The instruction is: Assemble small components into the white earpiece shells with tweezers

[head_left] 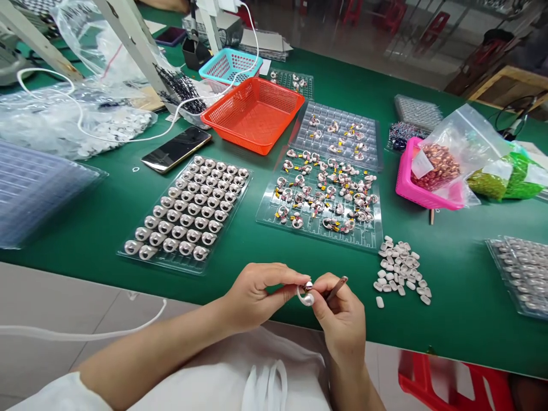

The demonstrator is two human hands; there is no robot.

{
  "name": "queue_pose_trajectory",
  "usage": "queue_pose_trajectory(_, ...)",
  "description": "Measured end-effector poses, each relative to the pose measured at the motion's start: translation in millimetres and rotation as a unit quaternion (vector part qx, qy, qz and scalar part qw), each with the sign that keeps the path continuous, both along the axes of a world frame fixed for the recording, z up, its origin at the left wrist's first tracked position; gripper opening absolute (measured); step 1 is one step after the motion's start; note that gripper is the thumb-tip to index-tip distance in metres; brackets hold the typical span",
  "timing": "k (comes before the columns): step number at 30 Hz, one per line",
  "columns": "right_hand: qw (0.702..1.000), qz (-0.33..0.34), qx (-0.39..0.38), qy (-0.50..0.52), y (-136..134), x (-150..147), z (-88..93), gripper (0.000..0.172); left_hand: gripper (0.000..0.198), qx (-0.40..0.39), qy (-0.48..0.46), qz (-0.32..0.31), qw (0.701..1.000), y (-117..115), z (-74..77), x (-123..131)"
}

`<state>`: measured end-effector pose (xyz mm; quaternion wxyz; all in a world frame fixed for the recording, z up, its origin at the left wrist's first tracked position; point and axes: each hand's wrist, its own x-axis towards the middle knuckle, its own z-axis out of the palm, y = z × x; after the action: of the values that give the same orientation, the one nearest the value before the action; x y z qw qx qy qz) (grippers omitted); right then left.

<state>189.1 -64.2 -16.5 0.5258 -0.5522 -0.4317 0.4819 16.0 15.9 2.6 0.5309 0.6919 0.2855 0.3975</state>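
Observation:
Near the front edge of the green table, a small pearly white part with a curved loop is held between both hands. My left hand pinches its upper left side with thumb and index finger. My right hand presses the thumb to its rounded end and also has a thin brown stick-like tool in its fingers. Ahead lies a clear tray with many white parts bearing wires and yellow tabs. A tray of rounded silvery parts stands to the left, and small white caps are piled to the right.
An orange basket, a blue basket and a phone lie farther back. At right are a pink basket, bags and stacked trays. White cables cross the left side; a red stool stands below.

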Motion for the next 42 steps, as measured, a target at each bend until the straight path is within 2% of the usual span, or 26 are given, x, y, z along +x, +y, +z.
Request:
queue_pose_trajectory(5,0.997,-0.014,-0.022,0.067,-1,-2,-5.2,0.014,0.025,-0.05,-0.006,-0.009,0.999,-2,-0.8,2)
queue_pose_trajectory(11,0.992,-0.008,-0.03,0.123,-2,-3,-5.4,0.012,0.019,-0.172,-0.03,-0.014,0.985,-3,2.8,4)
queue_pose_trajectory(13,0.992,-0.005,-0.032,0.123,-1,-3,-4.4,0.012,0.016,-0.239,-0.042,-0.017,0.97,-3,4.7,4)
queue_pose_trajectory(17,0.995,-0.005,-0.023,0.096,0,-3,-2.4,0.013,0.01,-0.385,-0.094,-0.033,0.918,-3,7.9,8)
queue_pose_trajectory(19,0.997,-0.005,-0.012,0.074,0,-3,-2.3,0.012,0.013,-0.424,-0.112,-0.03,0.898,-3,8.2,10)
queue_pose_trajectory(21,0.999,-0.009,-0.003,0.046,-1,-3,-2.6,0.011,0.016,-0.44,-0.112,-0.018,0.891,-4,7.1,11)
queue_pose_trajectory(24,1.0,-0.01,0.009,0.005,-2,-3,-2.0,0.009,0.017,-0.436,-0.095,-0.01,0.895,-3,5.2,11)
queue_pose_trajectory(27,1.0,0.013,0.008,-0.018,0,0,2.0,0.009,0.015,-0.402,-0.045,-0.014,0.915,0,7.9,9)
queue_pose_trajectory(31,0.998,0.044,-0.013,-0.039,6,4,8.3,0.01,0.01,-0.294,0.073,-0.028,0.953,7,18.7,4)
queue_pose_trajectory(34,0.998,0.037,-0.026,-0.052,10,4,10.0,0.012,0.014,-0.194,0.125,-0.034,0.972,10,24.5,3)
queue_pose_trajectory(37,0.999,0.008,-0.021,-0.039,11,2,7.4,0.014,0.018,-0.145,0.124,-0.024,0.981,11,25.4,5)
queue_pose_trajectory(42,0.998,-0.036,-0.02,0.038,8,-1,-4.1,0.015,0.024,-0.143,0.078,-0.048,0.986,8,20.8,6)
